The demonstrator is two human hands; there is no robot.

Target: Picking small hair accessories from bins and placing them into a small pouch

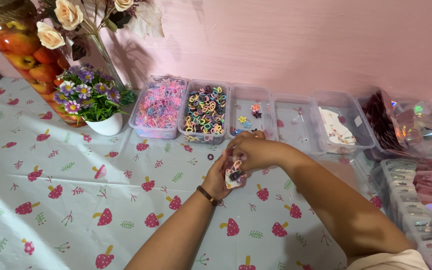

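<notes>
My left hand [219, 181] holds a small white card [234, 178] with little hair clips and elastics on it, just above the table. My right hand [248, 150] is pinched over the top of that card, fingertips touching a small clip there. A thin dark bracelet sits on my left wrist. Right behind the hands stand clear tubs: one of pink elastics [159, 106], one of multicoloured elastics [205, 110] and one with a few star clips [251, 114]. A single dark elastic [210, 156] lies loose on the cloth.
A mushroom-print tablecloth [76, 190] covers the table. At the back left stand a white pot of purple flowers [90, 97], a tall fruit-filled jar [23, 50] and a vase of roses. More clear tubs and shiny packets [411, 125] fill the right side.
</notes>
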